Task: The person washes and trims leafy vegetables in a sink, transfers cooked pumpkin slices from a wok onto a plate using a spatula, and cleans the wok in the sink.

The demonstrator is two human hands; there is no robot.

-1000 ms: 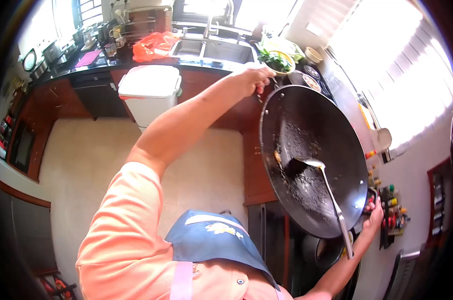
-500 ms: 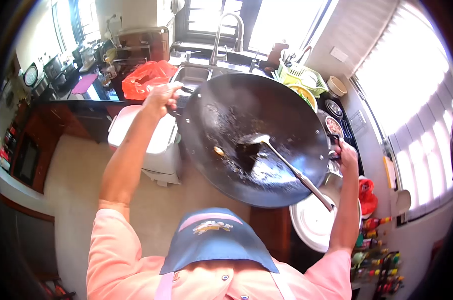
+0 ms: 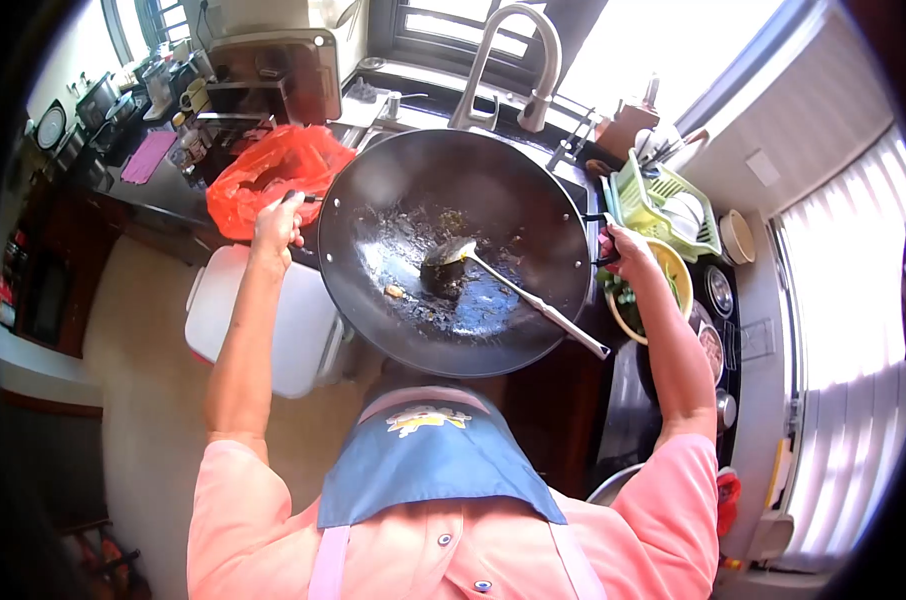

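A large dark wok (image 3: 453, 180) is held out in front of me by its two side handles. My left hand (image 3: 276, 232) is closed round the left handle, and my right hand (image 3: 623, 252) grips the black right handle. Inside the wok, dark oily residue and a small light scrap (image 3: 393, 292) cling to the bottom. A metal spatula (image 3: 538, 305) rests in the wok, its blade near the middle and its handle reaching over the lower right rim. The sink beneath the faucet (image 3: 508, 60) is mostly hidden behind the wok.
A red plastic bag (image 3: 273, 180) lies on the counter at left, above a white lidded bin (image 3: 263, 320). To the right stand a green dish rack (image 3: 663, 205) with bowls, a yellow basin (image 3: 673, 275) with greens, and the dark stove counter (image 3: 623, 410).
The wok, with the spatula in it, has moved left and closer to the sink and is more level. Both hands keep hold of its handles. The view has shifted toward the faucet.
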